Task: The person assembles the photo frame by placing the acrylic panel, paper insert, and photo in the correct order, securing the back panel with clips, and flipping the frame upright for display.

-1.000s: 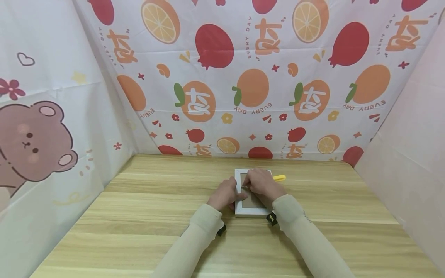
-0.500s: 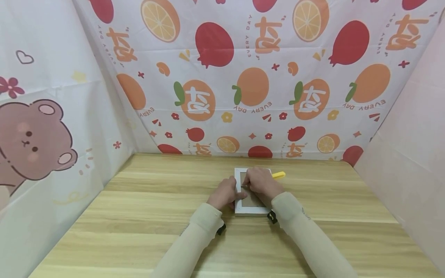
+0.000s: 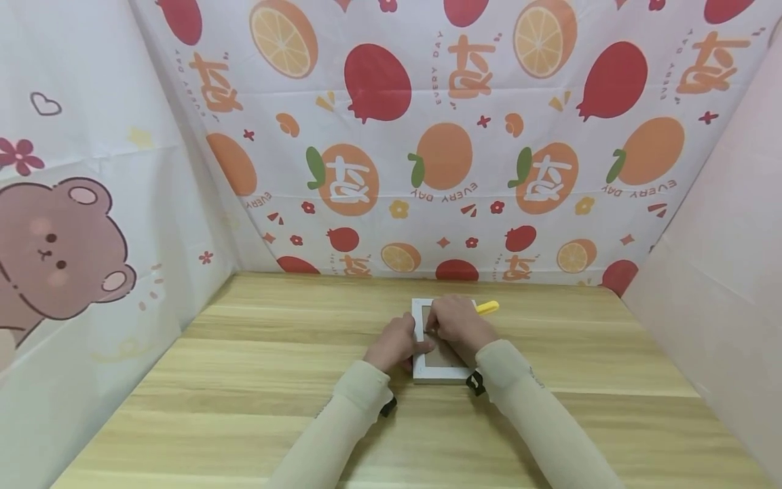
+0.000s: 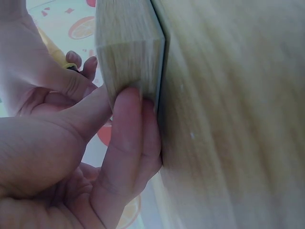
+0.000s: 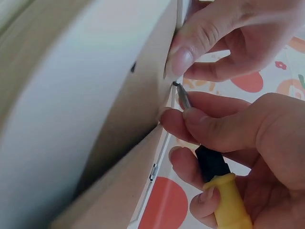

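A white-edged picture frame (image 3: 444, 373) lies on the table with its brown backing board (image 3: 440, 356) facing up. My left hand (image 3: 394, 341) grips its left side, the thumb on the backing; in the left wrist view, fingers press the wood-grain side edge. My right hand (image 3: 458, 320) holds a yellow-handled screwdriver (image 5: 230, 202), pinching its metal shaft between thumb and forefinger. In the right wrist view, the screwdriver's tip is at a small dark tab on the frame's inner edge, just by the left thumb. A brown flap (image 5: 119, 181) stands up from the backing.
The wood-grain table (image 3: 256, 380) extends around the frame. A fruit-print cloth (image 3: 391, 170) hangs behind it, and pale cloths stand at the left and right. A small metal piece (image 5: 153, 171) shows along the frame's edge.
The screwdriver's yellow handle has tilted slightly, its end shifting a little up and left with the right hand. The left hand and frame stay in place.
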A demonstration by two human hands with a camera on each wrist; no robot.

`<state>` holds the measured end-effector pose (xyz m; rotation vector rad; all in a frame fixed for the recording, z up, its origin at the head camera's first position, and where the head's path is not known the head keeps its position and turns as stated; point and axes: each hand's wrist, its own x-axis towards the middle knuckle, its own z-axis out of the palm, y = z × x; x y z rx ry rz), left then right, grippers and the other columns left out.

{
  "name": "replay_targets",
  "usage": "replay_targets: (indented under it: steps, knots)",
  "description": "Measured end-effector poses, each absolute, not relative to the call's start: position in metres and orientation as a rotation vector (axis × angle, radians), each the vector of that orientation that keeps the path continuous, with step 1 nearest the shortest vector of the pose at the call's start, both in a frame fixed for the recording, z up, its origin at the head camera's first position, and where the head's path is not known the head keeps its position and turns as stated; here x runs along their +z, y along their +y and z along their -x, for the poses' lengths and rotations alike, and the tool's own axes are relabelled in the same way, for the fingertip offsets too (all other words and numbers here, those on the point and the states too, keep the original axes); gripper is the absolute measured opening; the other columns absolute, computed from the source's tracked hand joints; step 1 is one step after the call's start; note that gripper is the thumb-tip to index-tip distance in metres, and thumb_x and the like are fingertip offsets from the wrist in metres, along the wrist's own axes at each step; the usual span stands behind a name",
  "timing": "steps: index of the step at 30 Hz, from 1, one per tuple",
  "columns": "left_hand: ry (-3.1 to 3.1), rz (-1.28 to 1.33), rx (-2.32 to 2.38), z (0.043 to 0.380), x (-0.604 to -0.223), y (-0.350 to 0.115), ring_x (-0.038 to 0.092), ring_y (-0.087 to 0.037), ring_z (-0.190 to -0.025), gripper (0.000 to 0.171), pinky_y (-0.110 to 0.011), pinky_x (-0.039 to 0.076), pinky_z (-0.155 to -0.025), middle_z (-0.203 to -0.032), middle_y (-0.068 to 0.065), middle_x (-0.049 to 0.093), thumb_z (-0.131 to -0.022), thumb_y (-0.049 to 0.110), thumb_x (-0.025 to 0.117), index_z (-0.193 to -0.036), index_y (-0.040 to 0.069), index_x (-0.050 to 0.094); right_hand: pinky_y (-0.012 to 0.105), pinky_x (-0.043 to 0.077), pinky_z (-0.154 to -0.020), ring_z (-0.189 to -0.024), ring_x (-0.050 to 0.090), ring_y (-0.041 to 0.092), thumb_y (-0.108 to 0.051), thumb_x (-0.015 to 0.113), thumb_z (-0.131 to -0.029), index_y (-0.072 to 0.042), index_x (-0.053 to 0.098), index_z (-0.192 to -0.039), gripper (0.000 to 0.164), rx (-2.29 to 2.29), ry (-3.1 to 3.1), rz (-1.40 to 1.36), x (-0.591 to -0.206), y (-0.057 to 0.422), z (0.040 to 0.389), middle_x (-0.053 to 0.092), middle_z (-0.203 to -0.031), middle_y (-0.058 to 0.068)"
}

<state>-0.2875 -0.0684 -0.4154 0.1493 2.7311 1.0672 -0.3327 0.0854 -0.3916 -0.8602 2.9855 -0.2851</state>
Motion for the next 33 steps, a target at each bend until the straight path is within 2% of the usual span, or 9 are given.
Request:
replay_targets:
  steps: [5,13,17,20,23,25,30,33]
  knots:
    - [2.729,-0.166,1.1,0.2871,-0.4166,-0.0689,0.068,-0.021,-0.052,0.041,-0.027,0.052,-0.049,-0.083,-0.015,0.064,-0.092,0.023,0.08,-0.11,-0.004,0.056,0.032,0.054,-0.075,-0.077,0.059,0.011,0.001,0.069,-0.088,-0.023,0.085,-0.094,0.029,-0.31,2.991,0.873,-0.3914,0.0878,0.3338,0.08,-0.1,-0.005]
    - [2.711,-0.133,1.085,0.2891,-0.417,-0.068,0.068,-0.021,-0.052,0.041,-0.028,0.054,-0.05,-0.083,-0.015,0.064,-0.092,0.024,0.079,-0.111,-0.003,0.055,0.027,0.046,-0.062,-0.073,0.055,0.013,0.003,0.07,-0.087,-0.021,0.085,-0.093,0.028,-0.297,2.973,0.901,-0.3911,0.0869,0.3353,0.08,-0.097,-0.004]
    - [2.721,-0.138,1.071,0.2891,-0.4176,-0.0677,0.068,-0.021,-0.05,0.041,-0.027,0.052,-0.049,-0.083,-0.016,0.064,-0.091,0.023,0.08,-0.109,-0.003,0.055,0.026,0.044,-0.061,-0.069,0.053,0.013,0.001,0.072,-0.088,-0.019,0.085,-0.089,0.024,-0.25,2.977,0.898,-0.3911,0.0843,0.3346,0.077,-0.085,-0.004]
    - [2.729,-0.148,1.078,0.2891,-0.4183,-0.0682,0.068,-0.021,-0.05,0.041,-0.027,0.053,-0.048,-0.085,-0.017,0.065,-0.091,0.021,0.08,-0.11,-0.004,0.055,0.027,0.041,-0.059,-0.065,0.049,0.013,0.001,0.074,-0.085,-0.021,0.084,-0.081,0.024,-0.159,2.989,0.95,-0.3912,0.081,0.3336,0.07,-0.07,-0.006]
    - [2.735,-0.159,1.071,0.2888,-0.4188,-0.0687,0.068,-0.021,-0.05,0.042,-0.027,0.054,-0.049,-0.087,-0.018,0.064,-0.091,0.021,0.08,-0.111,-0.005,0.054,0.028,0.04,-0.058,-0.064,0.047,0.014,0.001,0.075,-0.083,-0.022,0.083,-0.077,0.025,-0.101,2.996,0.993,-0.3917,0.0793,0.3324,0.064,-0.062,-0.006]
    - [2.737,-0.162,1.052,0.2885,-0.4189,-0.0688,0.068,-0.02,-0.05,0.042,-0.027,0.053,-0.049,-0.085,-0.017,0.065,-0.092,0.023,0.08,-0.11,-0.004,0.054,0.028,0.042,-0.06,-0.065,0.049,0.014,0.0,0.076,-0.085,-0.021,0.084,-0.082,0.023,-0.115,2.994,0.982,-0.3919,0.08,0.3314,0.068,-0.067,-0.006]
    - [2.725,-0.16,1.056,0.2881,-0.4186,-0.0687,0.068,-0.021,-0.051,0.041,-0.027,0.053,-0.05,-0.082,-0.015,0.064,-0.092,0.023,0.08,-0.11,-0.003,0.054,0.03,0.054,-0.075,-0.077,0.059,0.012,0.0,0.068,-0.091,-0.02,0.084,-0.094,0.026,-0.275,3.003,0.856,-0.3896,0.0845,0.3286,0.079,-0.095,-0.004]
    - [2.724,-0.148,1.077,0.2889,-0.4182,-0.0694,0.068,-0.021,-0.052,0.042,-0.028,0.053,-0.051,-0.085,-0.015,0.063,-0.091,0.022,0.08,-0.112,-0.004,0.054,0.03,0.054,-0.077,-0.079,0.06,0.012,0.0,0.066,-0.092,-0.021,0.084,-0.096,0.028,-0.327,3.0,0.824,-0.3872,0.0848,0.3299,0.078,-0.096,-0.006]
